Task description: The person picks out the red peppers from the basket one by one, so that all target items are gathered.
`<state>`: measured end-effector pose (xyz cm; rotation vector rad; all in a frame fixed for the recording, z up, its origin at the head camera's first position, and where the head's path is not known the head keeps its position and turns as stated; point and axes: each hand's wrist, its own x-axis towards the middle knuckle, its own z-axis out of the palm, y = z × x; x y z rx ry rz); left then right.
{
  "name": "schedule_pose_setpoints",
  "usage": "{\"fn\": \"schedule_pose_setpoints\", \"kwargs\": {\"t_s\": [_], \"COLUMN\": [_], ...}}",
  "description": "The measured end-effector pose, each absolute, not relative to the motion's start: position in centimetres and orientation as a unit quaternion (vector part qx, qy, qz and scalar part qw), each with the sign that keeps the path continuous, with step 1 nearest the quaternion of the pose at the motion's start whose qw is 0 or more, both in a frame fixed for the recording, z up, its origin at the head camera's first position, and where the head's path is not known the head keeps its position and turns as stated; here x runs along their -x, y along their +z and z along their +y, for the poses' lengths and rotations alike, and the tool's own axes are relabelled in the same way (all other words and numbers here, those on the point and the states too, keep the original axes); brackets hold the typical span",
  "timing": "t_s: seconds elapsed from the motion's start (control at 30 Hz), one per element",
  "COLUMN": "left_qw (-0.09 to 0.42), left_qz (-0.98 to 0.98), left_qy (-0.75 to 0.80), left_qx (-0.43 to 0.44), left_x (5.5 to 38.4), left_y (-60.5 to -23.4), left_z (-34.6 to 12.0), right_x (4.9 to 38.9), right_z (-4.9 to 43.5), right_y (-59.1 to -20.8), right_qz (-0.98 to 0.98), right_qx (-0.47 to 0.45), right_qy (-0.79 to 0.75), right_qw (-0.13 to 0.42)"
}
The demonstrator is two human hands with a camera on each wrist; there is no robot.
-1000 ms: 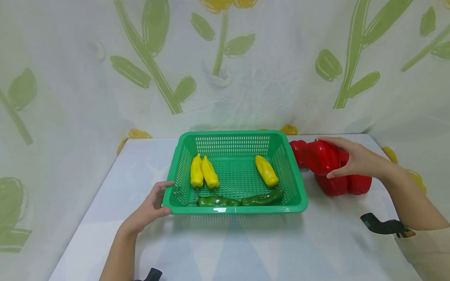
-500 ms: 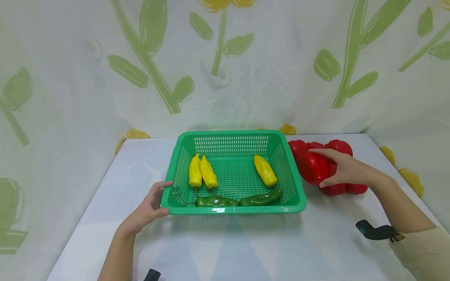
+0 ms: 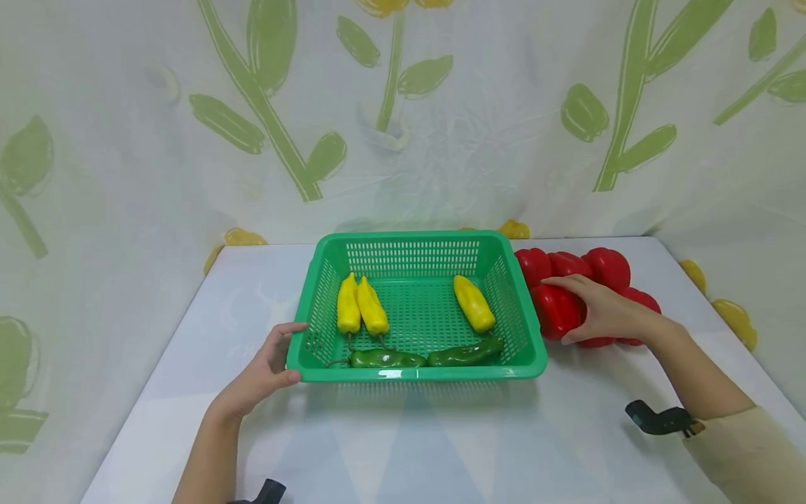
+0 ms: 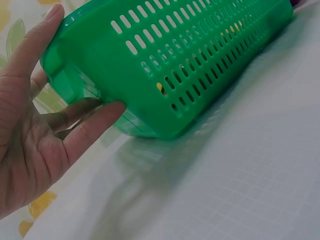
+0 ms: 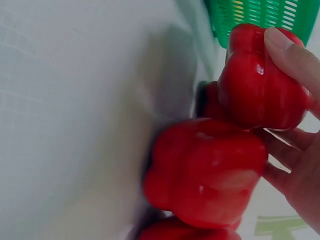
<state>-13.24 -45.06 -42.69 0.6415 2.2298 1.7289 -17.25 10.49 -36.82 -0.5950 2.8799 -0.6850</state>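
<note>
My right hand (image 3: 601, 308) grips a red bell pepper (image 3: 555, 311) just right of the green plastic basket (image 3: 525, 350). In the right wrist view the thumb lies across the top of that bell pepper (image 5: 260, 87), fingers on its far side. Another bell pepper (image 5: 207, 170) sits directly beside it. My left hand (image 3: 261, 367) holds the basket's left front corner, with its thumb and fingers around the rim, as the left wrist view shows at closer range. Inside the basket lie yellow peppers (image 3: 474, 304) and long green peppers (image 3: 387, 358), the green ones along the front wall.
Several more red bell peppers (image 3: 607, 267) are grouped on the white table (image 3: 252, 280) at the back right, partly hidden by my right hand. A curtain (image 3: 478, 154) with a plant print hangs behind the table's far edge.
My right hand has carried the held bell pepper left and down, from over the other bell peppers to beside the basket. My left hand keeps its place on the corner.
</note>
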Motion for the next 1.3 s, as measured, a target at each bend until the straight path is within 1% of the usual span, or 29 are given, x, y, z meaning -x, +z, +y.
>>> {"fn": "schedule_pose_setpoints", "kwargs": {"t_s": [0.13,0.23,0.47,0.67,1.1,1.3], "left_qw": [0.126,0.125,0.124,0.121,0.105,0.112], "left_qz": [0.761,0.762,0.766,0.765,0.764,0.79], "left_qy": [0.597,0.596,0.592,0.592,0.593,0.566], "left_qx": [-0.219,-0.22,-0.22,-0.223,-0.23,-0.207], "left_x": [13.2,13.2,13.4,13.5,13.3,13.0], "left_y": [-42.8,-42.9,-42.9,-43.1,-42.7,-41.9], "left_z": [-45.1,-45.2,-45.2,-45.2,-45.0,-44.8], "right_x": [17.5,17.7,18.0,17.9,17.3,16.9], "right_z": [10.3,10.2,10.0,9.9,10.2,10.3], "right_y": [-37.3,-37.6,-38.6,-38.9,-38.5,-37.7], "right_qz": [0.951,0.951,0.955,0.951,0.952,0.952], "right_qx": [0.199,0.21,0.244,0.264,0.258,0.247], "right_qy": [-0.225,-0.22,-0.166,-0.159,-0.166,-0.18], "right_qw": [0.068,0.06,0.017,-0.015,-0.013,-0.013]}}
